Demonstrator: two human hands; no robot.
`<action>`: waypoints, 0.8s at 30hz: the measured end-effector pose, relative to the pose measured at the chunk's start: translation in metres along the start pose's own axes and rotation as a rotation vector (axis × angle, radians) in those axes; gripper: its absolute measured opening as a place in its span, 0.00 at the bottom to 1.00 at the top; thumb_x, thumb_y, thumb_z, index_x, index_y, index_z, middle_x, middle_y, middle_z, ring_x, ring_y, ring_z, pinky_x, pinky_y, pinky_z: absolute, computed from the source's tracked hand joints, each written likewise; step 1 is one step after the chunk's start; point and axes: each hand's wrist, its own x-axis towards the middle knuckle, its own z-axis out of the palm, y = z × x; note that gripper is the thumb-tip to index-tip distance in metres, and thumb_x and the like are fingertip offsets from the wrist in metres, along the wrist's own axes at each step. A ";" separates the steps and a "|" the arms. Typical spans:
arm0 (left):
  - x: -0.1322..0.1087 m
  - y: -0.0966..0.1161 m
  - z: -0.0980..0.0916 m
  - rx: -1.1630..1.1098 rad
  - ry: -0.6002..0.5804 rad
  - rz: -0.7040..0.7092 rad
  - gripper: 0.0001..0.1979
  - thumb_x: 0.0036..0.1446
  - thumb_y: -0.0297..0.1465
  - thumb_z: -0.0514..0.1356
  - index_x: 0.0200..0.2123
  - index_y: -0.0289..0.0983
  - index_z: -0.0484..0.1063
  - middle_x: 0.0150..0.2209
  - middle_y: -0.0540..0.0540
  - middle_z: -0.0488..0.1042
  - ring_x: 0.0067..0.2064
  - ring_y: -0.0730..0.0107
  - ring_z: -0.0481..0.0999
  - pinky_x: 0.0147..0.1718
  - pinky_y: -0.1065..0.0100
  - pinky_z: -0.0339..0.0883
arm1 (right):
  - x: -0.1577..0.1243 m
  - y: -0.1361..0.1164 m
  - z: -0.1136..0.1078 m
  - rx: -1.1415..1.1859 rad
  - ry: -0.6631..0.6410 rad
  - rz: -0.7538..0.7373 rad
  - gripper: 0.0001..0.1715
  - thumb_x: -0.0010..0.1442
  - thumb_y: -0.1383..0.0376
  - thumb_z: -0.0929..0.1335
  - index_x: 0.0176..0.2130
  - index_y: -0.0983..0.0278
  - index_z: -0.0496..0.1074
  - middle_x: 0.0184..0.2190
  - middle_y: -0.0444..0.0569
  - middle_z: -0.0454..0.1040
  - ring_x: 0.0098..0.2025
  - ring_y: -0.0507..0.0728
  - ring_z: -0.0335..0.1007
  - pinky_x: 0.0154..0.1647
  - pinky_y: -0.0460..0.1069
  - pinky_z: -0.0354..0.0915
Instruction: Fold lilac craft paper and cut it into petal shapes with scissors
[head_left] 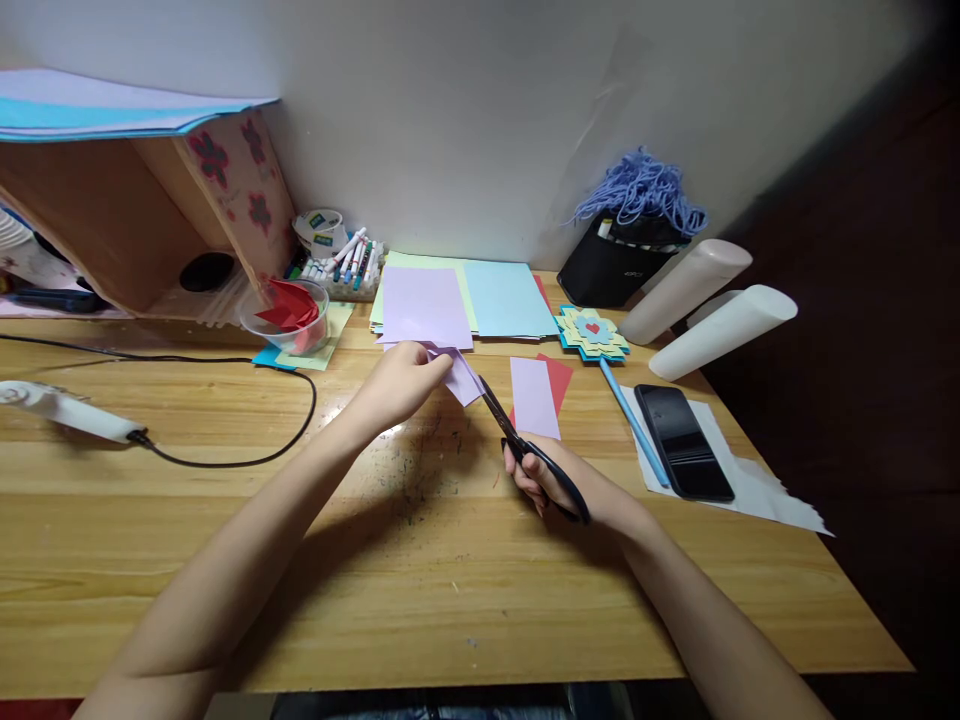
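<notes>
Between the thumb and fingers of my left hand (409, 382) is a piece of purple paper (463, 380), held above the table. My right hand (536, 472) grips black-handled scissors (504, 417), whose blade tips are at the right edge of that paper. Whether the blades are cutting into it I cannot tell. Just beyond the right hand, a purple paper strip (534, 395) lies partly over a red paper piece (559, 380). Behind the left hand rests a larger purple sheet (424, 300), beside a light blue sheet (508, 298).
On the right are a paper flower (592, 330) with a blue stem, a phone (684, 440) on white paper, and white rolls (724, 330). A clear bowl (304, 320) with red paper, markers (349, 260), a cardboard box (240, 200) and a corded white tool (71, 412) stand left.
</notes>
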 end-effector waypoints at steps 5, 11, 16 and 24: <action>-0.001 0.002 0.002 0.028 -0.003 0.001 0.15 0.47 0.33 0.50 0.14 0.38 0.50 0.13 0.55 0.48 0.18 0.78 0.46 0.20 0.70 0.39 | 0.000 0.000 0.001 -0.033 0.024 -0.004 0.32 0.53 0.38 0.56 0.34 0.64 0.58 0.19 0.38 0.54 0.18 0.46 0.52 0.17 0.43 0.59; 0.000 0.001 0.003 0.010 -0.008 0.011 0.14 0.47 0.32 0.50 0.13 0.38 0.50 0.13 0.55 0.48 0.18 0.78 0.47 0.20 0.70 0.40 | -0.001 -0.003 0.003 0.002 -0.009 0.018 0.37 0.51 0.35 0.52 0.34 0.65 0.58 0.18 0.38 0.54 0.17 0.47 0.54 0.16 0.43 0.59; -0.001 0.001 0.003 0.000 0.006 -0.003 0.15 0.46 0.32 0.51 0.13 0.38 0.50 0.14 0.55 0.47 0.18 0.78 0.46 0.20 0.69 0.38 | -0.003 -0.005 0.004 -0.067 0.034 -0.001 0.34 0.53 0.38 0.54 0.35 0.65 0.59 0.19 0.38 0.55 0.18 0.47 0.53 0.18 0.44 0.59; -0.002 0.002 0.004 -0.020 0.002 -0.001 0.14 0.46 0.33 0.50 0.14 0.38 0.49 0.14 0.55 0.47 0.18 0.79 0.45 0.20 0.70 0.38 | -0.005 -0.010 0.006 -0.170 0.093 0.020 0.32 0.54 0.39 0.56 0.35 0.65 0.60 0.21 0.41 0.58 0.21 0.48 0.55 0.20 0.44 0.57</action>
